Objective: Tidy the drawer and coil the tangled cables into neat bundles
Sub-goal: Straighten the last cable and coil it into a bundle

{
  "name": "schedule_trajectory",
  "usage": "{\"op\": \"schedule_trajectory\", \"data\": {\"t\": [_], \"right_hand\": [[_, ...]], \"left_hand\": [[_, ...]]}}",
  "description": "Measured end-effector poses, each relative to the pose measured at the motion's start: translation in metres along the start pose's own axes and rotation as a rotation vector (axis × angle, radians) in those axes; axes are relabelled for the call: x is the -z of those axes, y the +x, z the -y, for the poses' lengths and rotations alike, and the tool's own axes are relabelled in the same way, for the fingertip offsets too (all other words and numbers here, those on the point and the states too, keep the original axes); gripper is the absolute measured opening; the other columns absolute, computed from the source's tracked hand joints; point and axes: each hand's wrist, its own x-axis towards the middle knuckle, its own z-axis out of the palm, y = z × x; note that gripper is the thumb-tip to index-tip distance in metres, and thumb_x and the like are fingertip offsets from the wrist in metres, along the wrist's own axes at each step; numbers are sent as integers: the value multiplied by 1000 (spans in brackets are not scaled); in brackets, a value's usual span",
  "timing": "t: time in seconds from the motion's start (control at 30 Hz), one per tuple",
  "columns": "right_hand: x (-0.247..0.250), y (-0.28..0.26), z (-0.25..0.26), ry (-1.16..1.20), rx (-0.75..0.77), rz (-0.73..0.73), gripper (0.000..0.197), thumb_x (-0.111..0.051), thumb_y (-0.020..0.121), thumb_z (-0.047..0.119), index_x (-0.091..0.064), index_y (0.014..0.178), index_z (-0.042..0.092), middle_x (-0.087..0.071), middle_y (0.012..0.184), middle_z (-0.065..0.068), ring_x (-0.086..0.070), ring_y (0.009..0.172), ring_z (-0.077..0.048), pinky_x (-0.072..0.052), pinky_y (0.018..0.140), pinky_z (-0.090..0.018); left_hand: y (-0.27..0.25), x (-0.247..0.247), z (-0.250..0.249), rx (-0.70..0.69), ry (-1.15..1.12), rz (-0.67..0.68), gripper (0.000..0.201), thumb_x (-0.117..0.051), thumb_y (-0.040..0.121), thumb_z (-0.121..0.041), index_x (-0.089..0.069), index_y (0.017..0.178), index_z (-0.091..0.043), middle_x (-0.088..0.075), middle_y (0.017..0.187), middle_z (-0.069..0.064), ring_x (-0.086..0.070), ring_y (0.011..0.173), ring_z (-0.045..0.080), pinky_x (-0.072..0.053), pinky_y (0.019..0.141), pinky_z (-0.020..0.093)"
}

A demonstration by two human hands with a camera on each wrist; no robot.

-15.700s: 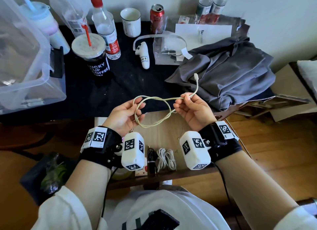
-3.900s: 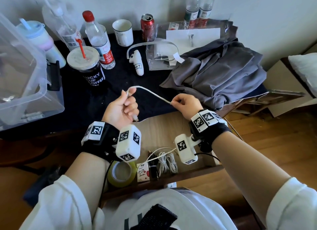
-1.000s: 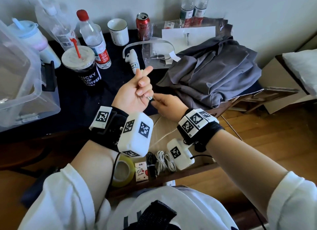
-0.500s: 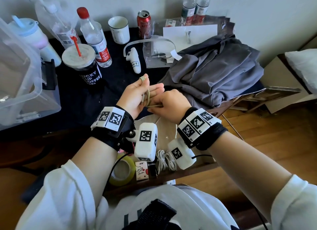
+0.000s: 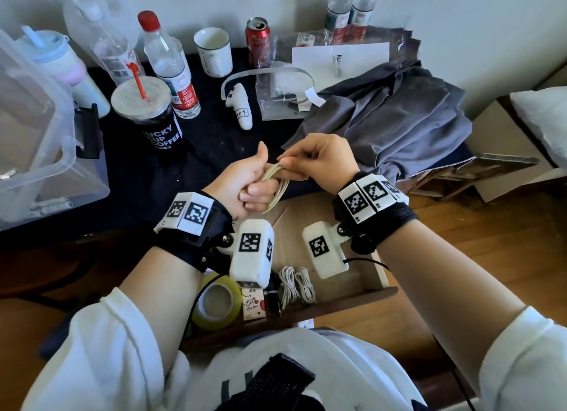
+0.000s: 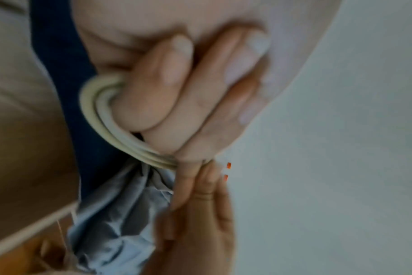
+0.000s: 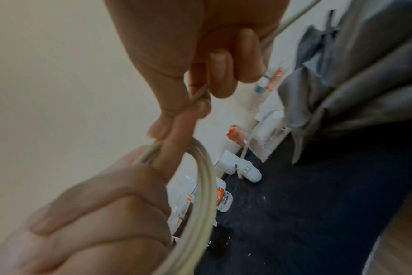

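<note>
A cream cable (image 5: 277,186) is wound in several loops around the curled fingers of my left hand (image 5: 245,183), thumb up, held above the open wooden drawer (image 5: 334,300). The loops (image 6: 101,119) hug the curled fingers in the left wrist view. My right hand (image 5: 316,160) pinches the loops near the top between thumb and fingers; in the right wrist view its fingers (image 7: 214,81) pinch a strand of the cable (image 7: 200,186). Two coiled white cables (image 5: 296,284) lie in the drawer below.
The drawer also holds a yellow tape roll (image 5: 216,303), a small card box (image 5: 253,303) and a black item. On the black tabletop (image 5: 214,146) stand a coffee cup (image 5: 147,112), bottles, a mug, a red can, a white controller (image 5: 241,109) and grey cloth (image 5: 386,119). A clear bin (image 5: 36,140) sits left.
The left hand has curled into a fist with its thumb up and more cable wound round its fingers. The right hand has moved up to pinch the loops at their top.
</note>
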Motion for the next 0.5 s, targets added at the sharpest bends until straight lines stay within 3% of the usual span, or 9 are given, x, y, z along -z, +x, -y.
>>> {"op": "schedule_trajectory", "data": {"t": [0.07,0.13,0.27,0.37,0.43,0.5], "right_hand": [[-1,0,-3,44,-22,-17,13,-67,83,20,-75,92,15,-59,65,13,-54,61,10,-38,63,-5],[-5,-1,-5,60,-46,-21,16,-61,88,19,-73,97,14,-58,57,7,-51,52,6,-37,60,-6],[-17,-7,-16,64,-156,57,23,-51,94,17,-68,109,16,-43,44,15,-39,44,-1,-36,57,-18],[-28,-14,-10,-149,-131,294,29,-46,96,21,-59,122,24,-55,73,11,-54,71,-9,-41,74,-23],[-33,-18,-1,-295,-103,416,31,-44,96,25,-53,126,26,-61,92,3,-59,93,-21,-46,85,-31],[-35,-19,6,-358,-99,462,34,-43,96,30,-50,129,29,-66,107,0,-59,103,-24,-47,89,-37]], "left_hand": [[-5,3,-4,-4,-54,60,76,-16,96,-54,-75,74,-11,-26,29,-10,-20,21,2,-16,28,14],[-11,6,-5,-64,-99,97,64,-22,97,-47,-72,79,-11,-28,30,-10,-23,23,2,-19,31,14],[-13,9,-12,-313,-302,182,43,-30,95,-37,-64,85,-13,-35,35,-8,-31,27,3,-27,36,13],[-8,9,-17,-404,-408,187,40,-31,93,-36,-61,100,-12,-41,41,-8,-37,32,4,-35,42,13],[-5,8,-16,-414,-381,59,40,-26,97,-37,-55,109,-13,-39,41,-10,-37,33,3,-36,44,12],[-3,4,-14,-424,-362,-83,40,-26,100,-37,-52,117,-12,-39,41,-10,-38,35,2,-39,48,12]]}}
